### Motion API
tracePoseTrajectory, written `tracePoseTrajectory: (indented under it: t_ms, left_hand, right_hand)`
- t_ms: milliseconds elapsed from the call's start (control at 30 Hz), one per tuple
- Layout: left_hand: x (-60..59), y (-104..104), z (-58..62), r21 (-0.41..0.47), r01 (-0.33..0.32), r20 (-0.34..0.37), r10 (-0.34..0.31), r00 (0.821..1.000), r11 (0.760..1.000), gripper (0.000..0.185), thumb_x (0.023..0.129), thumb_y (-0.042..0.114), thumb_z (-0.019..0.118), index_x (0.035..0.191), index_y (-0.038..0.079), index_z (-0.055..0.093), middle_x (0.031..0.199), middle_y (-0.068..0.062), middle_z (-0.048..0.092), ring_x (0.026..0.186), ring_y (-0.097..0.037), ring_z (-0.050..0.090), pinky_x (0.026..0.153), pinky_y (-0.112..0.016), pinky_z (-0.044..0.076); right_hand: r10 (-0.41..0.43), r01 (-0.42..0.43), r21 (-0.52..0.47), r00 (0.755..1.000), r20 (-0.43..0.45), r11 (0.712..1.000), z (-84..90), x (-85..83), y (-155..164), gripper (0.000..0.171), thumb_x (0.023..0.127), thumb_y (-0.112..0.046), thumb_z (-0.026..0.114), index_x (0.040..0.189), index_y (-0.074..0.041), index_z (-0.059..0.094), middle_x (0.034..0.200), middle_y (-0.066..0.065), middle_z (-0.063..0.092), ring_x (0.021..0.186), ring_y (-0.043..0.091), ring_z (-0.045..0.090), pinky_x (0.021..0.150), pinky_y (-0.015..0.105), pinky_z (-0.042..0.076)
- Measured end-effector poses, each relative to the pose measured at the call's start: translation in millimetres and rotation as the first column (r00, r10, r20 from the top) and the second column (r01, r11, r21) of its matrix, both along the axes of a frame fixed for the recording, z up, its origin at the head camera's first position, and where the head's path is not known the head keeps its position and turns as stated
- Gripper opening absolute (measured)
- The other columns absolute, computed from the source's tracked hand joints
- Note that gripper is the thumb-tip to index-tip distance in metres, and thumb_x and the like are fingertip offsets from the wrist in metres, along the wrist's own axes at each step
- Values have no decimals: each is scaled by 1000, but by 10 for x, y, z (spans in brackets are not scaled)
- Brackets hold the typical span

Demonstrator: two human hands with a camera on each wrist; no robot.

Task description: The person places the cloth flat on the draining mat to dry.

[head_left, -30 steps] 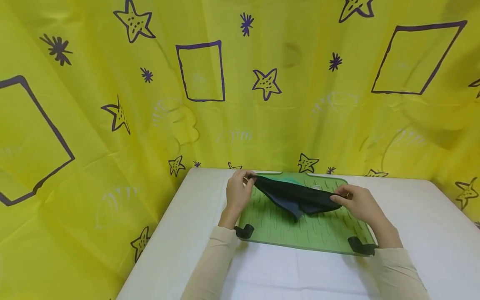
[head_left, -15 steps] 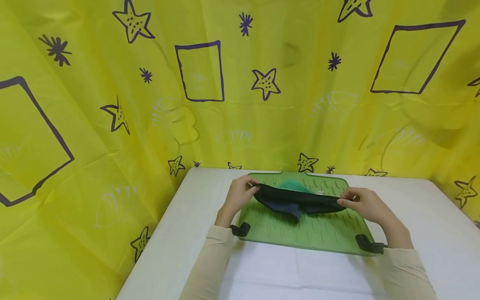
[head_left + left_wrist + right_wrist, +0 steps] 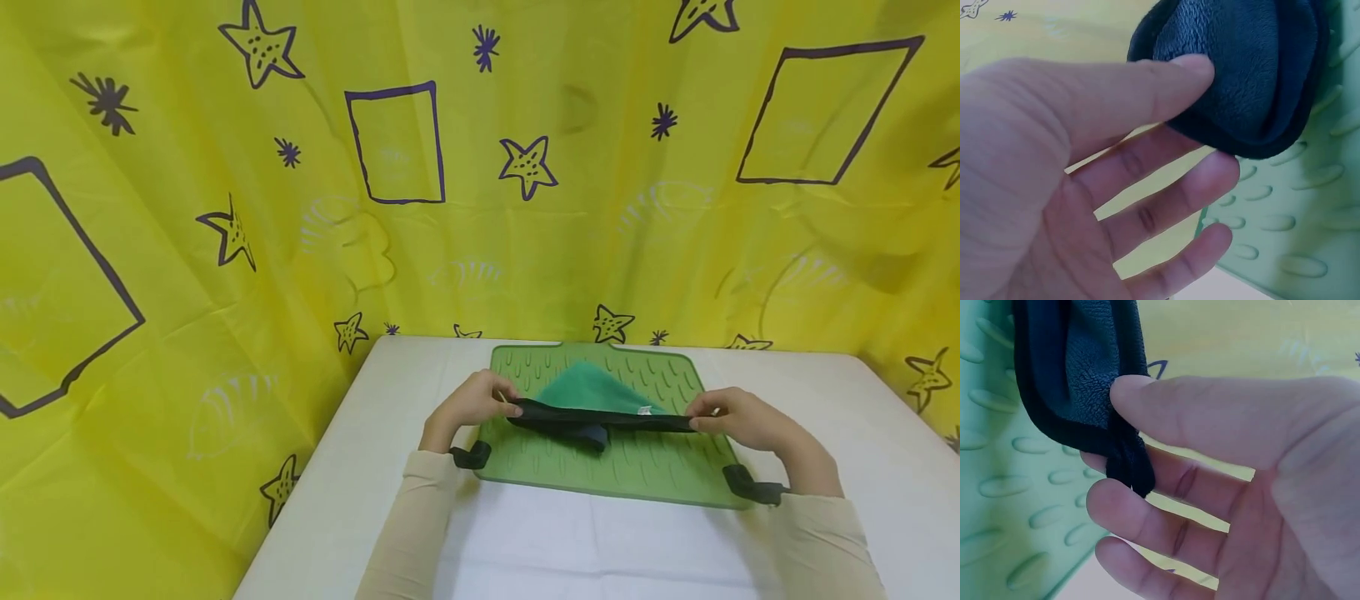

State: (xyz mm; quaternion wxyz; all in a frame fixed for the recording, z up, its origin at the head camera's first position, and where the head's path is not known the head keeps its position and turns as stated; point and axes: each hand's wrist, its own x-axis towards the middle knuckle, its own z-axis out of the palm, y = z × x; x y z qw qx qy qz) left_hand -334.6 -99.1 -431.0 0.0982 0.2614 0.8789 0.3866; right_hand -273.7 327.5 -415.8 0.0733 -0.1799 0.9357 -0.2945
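A dark cloth (image 3: 573, 419) with a black bound edge is stretched between my two hands above a green ridged mat (image 3: 600, 479). My left hand (image 3: 472, 402) pinches its left corner between thumb and index finger. At the right corner, my right hand (image 3: 738, 414) pinches the cloth the same way. Both wrist views show a plush dark surface on the cloth (image 3: 1235, 69), which sags in a fold. Behind the held edge a green fabric part (image 3: 588, 387) rises to a point, with a small white tag (image 3: 645, 410); whether it is the same cloth I cannot tell.
The mat lies on a white table (image 3: 375, 467), near its back edge. A yellow curtain (image 3: 465, 242) printed with stars and frames stands behind and to the left. Black wrist mounts (image 3: 471, 455) sit at both wrists.
Both hands have come down and toward me with the cloth, and moved slightly apart. The cloth's edge is straighter now, and more of the green fabric shows behind it.
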Motion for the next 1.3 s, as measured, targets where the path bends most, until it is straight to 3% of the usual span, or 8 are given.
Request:
tracePoseTrajectory:
  t_ms: [167, 300, 467, 667, 867, 1000, 1100, 1300]
  left_hand:
    - [11, -26, 29, 3, 59, 54, -59, 997, 998, 8, 90, 19, 79, 96, 14, 79, 96, 1, 78, 86, -11, 69, 81, -31, 54]
    - [34, -1, 16, -28, 130, 132, -125, 983, 991, 7, 89, 16, 79, 94, 11, 79, 88, 2, 75, 75, -12, 65, 72, -26, 51]
    - [70, 101, -71, -81, 182, 207, -163, 965, 980, 20, 96, 30, 72, 90, 12, 79, 82, 1, 76, 67, -17, 66, 68, -25, 52]
    - [89, 325, -167, -97, -32, 37, 36, 999, 995, 25, 103, 31, 62, 93, 10, 72, 81, -2, 70, 67, -14, 57, 61, -27, 46]
    - [94, 536, -319, -145, -167, -150, 146, 978, 975, 20, 101, 11, 60, 116, 6, 72, 92, -7, 71, 73, -11, 56, 63, -24, 47]
    - [104, 582, -376, -172, -171, -172, 141, 975, 970, 22, 99, 13, 64, 117, 5, 74, 92, -5, 73, 73, -8, 57, 64, -21, 47]
    - [114, 588, -362, -173, -128, -131, 106, 986, 976, 25, 97, 18, 69, 117, 5, 74, 82, 0, 70, 68, -5, 55, 61, -19, 45]
    - [146, 612, -288, -182, 17, -48, -26, 999, 983, 32, 95, 24, 73, 117, 2, 74, 60, 7, 51, 54, -3, 43, 53, -18, 37]
  right_hand:
    - [22, -22, -22, 999, 26, 1000, 29, 30, 51, 10, 98, -16, 65, 102, -11, 72, 99, 1, 69, 86, 5, 55, 74, 30, 48]
    - [85, -76, -73, 988, 132, 994, 5, 37, 74, 12, 98, -14, 63, 102, -6, 72, 96, 3, 67, 82, 4, 54, 72, 29, 47]
    - [63, -48, -76, 974, 218, 996, -16, 30, 37, 25, 102, -20, 60, 110, 1, 72, 102, 9, 69, 88, 14, 61, 74, 33, 53]
    - [-64, 64, 29, 998, -1, 998, -108, -37, -17, 35, 105, -26, 58, 123, 1, 69, 119, 19, 71, 106, 36, 67, 83, 49, 56]
    - [-125, 122, -46, 991, -56, 991, -288, -156, -225, 36, 105, -21, 57, 128, 6, 64, 123, 28, 66, 106, 43, 65, 81, 49, 56]
    - [-124, 118, -64, 987, -99, 991, -404, -216, -405, 34, 103, -10, 56, 130, 11, 60, 123, 32, 66, 108, 49, 64, 88, 58, 54]
    - [-117, 110, -60, 983, -140, 992, -462, -245, -513, 36, 99, -5, 60, 130, 14, 58, 117, 32, 67, 105, 49, 65, 88, 60, 53]
    - [-109, 102, -65, 987, -115, 993, -507, -245, -648, 44, 94, -9, 67, 131, 14, 57, 97, 16, 69, 86, 28, 65, 73, 41, 52]
